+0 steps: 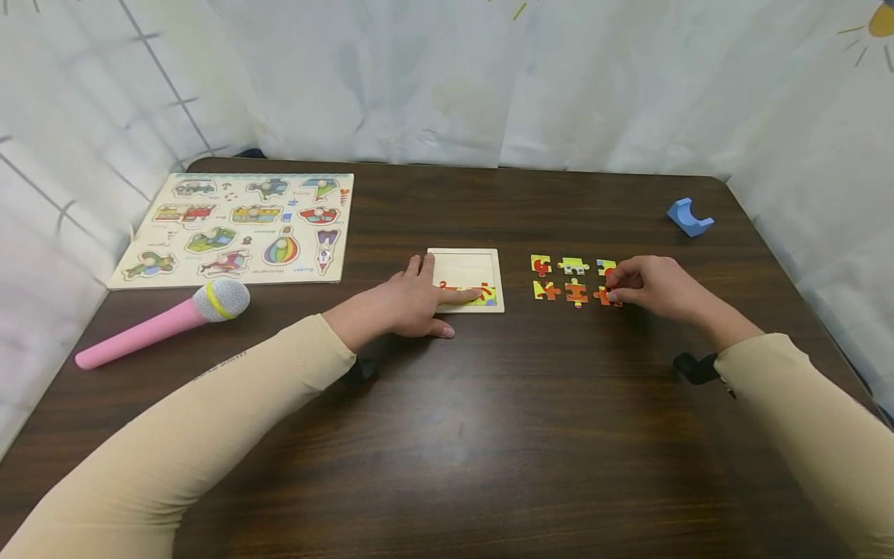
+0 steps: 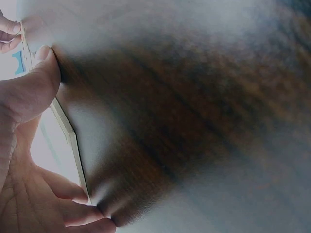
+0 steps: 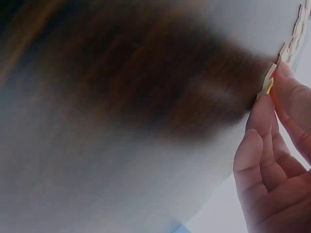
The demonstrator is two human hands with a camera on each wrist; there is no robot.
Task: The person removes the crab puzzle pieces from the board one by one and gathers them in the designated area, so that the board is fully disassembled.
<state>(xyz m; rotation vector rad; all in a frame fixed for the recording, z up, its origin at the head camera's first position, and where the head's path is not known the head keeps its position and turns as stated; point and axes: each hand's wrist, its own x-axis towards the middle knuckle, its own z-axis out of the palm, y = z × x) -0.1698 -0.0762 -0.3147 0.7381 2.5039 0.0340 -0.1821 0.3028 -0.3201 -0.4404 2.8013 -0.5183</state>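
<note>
My left hand (image 1: 412,303) lies over the left side of a small square wooden puzzle tray (image 1: 500,279), its index finger stretched across the tray's lower part. Red and yellow puzzle pieces (image 1: 490,296) fill the tray's bottom row; bare wood shows above them. In the left wrist view, the thumb and spread fingers lie along the edge of the tray (image 2: 73,138). My right hand (image 1: 660,287) is at the right end of two rows of loose pieces (image 1: 576,293). Its thumb and fingertips pinch a yellow and red puzzle piece (image 3: 268,80), partly hidden by the fingers.
A large vehicle puzzle board (image 1: 258,268) lies at the back left. In front of it is a pink toy microphone (image 1: 154,334) with a silver head. A blue curved block (image 1: 690,221) stands at the back right of the dark wooden table (image 1: 447,466). White curtains hang behind.
</note>
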